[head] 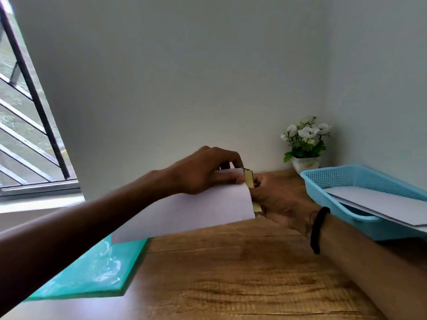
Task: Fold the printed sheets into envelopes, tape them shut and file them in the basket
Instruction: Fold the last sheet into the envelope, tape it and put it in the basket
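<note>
- The left hand, at frame centre, pinches the top edge of a smooth white folded sheet.
- The right hand grips a yellowish tape dispenser against the sheet's right edge.
- The sheet hangs tilted above the grained wooden table and a glossy teal mat.
- At right, a blue perforated plastic basket holds flat white envelopes.
</note>
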Demonstrator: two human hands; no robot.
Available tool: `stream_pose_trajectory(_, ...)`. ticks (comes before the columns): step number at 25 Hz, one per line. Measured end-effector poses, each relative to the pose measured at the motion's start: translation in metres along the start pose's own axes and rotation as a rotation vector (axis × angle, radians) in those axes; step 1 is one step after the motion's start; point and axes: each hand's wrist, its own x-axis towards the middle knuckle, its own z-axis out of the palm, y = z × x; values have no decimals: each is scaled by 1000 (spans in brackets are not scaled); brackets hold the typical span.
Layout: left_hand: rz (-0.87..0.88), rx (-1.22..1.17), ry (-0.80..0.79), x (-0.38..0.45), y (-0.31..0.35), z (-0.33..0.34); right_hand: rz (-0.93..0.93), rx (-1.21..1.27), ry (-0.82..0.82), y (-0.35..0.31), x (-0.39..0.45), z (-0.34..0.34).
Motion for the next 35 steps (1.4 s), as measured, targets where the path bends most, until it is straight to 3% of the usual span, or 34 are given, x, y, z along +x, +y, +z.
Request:
stream_pose_trajectory(3,-195,-154,105,6,-17,-4,105,242,-15,-3,6,-11)
stream_pose_trajectory(5,-406,-387,198,4,-28,4,91,380,16,-7,9,-18)
stream_pose_trajectory(8,-646,-817,248,-15,-37,30,18,266,52,-1,13,-17)
stream_pose_trajectory(11,-639,-1026,221,-33,-47,59,-14,68,131,12,13,-8)
stream_pose_trajectory(16,-570,-1105,295,-45,-51,92,31,-122,150,17,11,1)
stream_pose_trajectory(24,-551,-890,403,-58,-39,98,-37,-276,288,32,9,18)
stream_pose_trajectory(28,-563,-1091,519,-52,-39,102,16,-109,342,29,17,13)
stream_pose_trajectory(31,-595,-1204,502,-50,-42,102,36,-79,380,23,20,9)
stream_pose_trajectory(32,-604,-1112,479,-50,-43,103,52,-79,381,22,20,8)
stream_pose_trajectory(35,-439,-402,403,-54,-45,106,64,-76,391,20,17,8)
